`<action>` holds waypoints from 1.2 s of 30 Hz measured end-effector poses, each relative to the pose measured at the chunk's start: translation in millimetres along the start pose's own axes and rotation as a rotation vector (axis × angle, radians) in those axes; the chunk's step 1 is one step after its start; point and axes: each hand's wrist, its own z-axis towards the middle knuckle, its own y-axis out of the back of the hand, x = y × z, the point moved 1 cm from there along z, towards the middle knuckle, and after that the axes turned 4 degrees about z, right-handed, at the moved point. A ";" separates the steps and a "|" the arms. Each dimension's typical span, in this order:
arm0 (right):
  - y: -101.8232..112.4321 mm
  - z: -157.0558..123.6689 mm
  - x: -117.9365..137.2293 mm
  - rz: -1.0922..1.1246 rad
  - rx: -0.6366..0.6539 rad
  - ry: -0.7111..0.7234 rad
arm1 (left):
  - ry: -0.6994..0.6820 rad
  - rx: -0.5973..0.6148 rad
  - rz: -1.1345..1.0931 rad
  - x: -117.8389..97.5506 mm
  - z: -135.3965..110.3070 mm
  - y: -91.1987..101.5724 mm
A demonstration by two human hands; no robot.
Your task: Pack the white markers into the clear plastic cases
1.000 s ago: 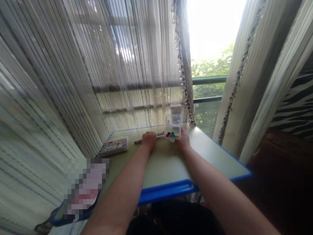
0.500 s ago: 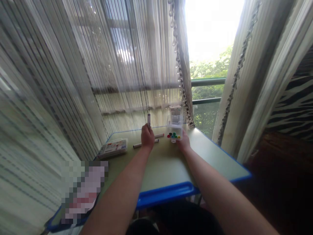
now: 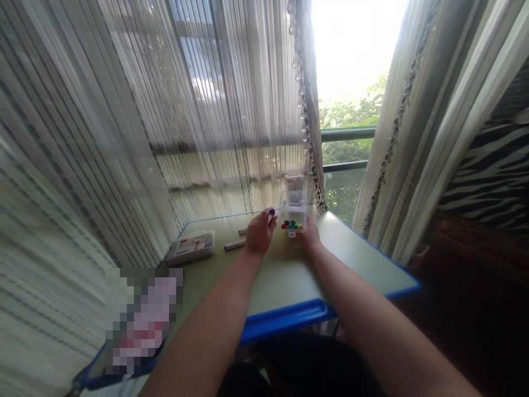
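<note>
My left hand (image 3: 259, 234) is closed around a marker (image 3: 271, 212), whose dark purple end points towards me. Just right of it, my right hand (image 3: 309, 234) grips a clear plastic case (image 3: 294, 219) with its lid raised at the back. Several marker ends in red, black, green and yellow show inside the case, low down. Partly behind my left hand, a white marker with a black end (image 3: 235, 246) lies on the table, and a red-ended marker (image 3: 242, 232) shows beyond it.
A flat, closed box with a printed top (image 3: 192, 246) sits at the table's left side. The pale table (image 3: 285, 281) has a blue edge. Pixelated pinkish material (image 3: 144, 325) lies at the near left. Striped curtains (image 3: 215, 110) hang behind the table.
My left hand has moved right, closer to the case. The marker in it has tipped from upright to pointing its end at me. My right hand still holds the case.
</note>
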 end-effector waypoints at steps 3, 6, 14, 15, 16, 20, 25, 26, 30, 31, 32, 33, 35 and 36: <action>-1.0 -0.3 -0.5 0.010 -0.001 0.017 | -0.078 -0.075 0.008 1.0 0.3 4.3; -1.5 -0.3 -0.4 0.008 0.010 0.004 | -0.140 -0.152 0.044 -5.5 1.3 8.1; -2.3 0.1 -1.7 -0.001 -0.001 0.013 | -0.229 -0.153 0.029 -15.6 0.4 5.9; -2.6 0.3 -2.2 0.004 -0.004 0.013 | -0.248 -0.168 0.027 -14.6 0.6 5.7; -2.9 0.5 -2.8 0.013 -0.005 0.011 | -0.269 -0.187 0.026 -13.6 1.0 5.7; -3.8 0.7 -4.7 0.049 -0.014 0.028 | -0.340 -0.248 -0.014 -12.9 2.0 6.6; -3.4 0.1 -4.2 0.036 -0.007 0.040 | -0.401 -0.304 -0.085 -19.0 1.8 6.6; -3.3 0.1 -3.8 0.039 -0.003 0.042 | -0.409 -0.327 -0.101 -19.8 1.6 6.2; -3.1 0.6 -4.2 0.038 -0.005 0.040 | -0.401 -0.377 -0.132 -20.1 1.1 4.2; -3.2 0.9 -4.8 0.038 -0.006 0.047 | -0.401 -0.371 -0.128 -20.0 1.0 3.9; -3.3 1.3 -5.4 0.041 -0.006 0.057 | -0.405 -0.363 -0.120 -20.1 0.8 3.7; -3.4 1.6 -6.1 0.043 -0.004 0.068 | -0.412 -0.354 -0.108 -20.3 0.7 3.6; -3.6 2.1 -7.1 0.046 0.003 0.079 | -0.422 -0.336 -0.086 -20.9 0.4 3.5; -3.7 2.2 -7.4 0.044 0.006 0.075 | -0.423 -0.326 -0.077 -21.4 0.3 3.4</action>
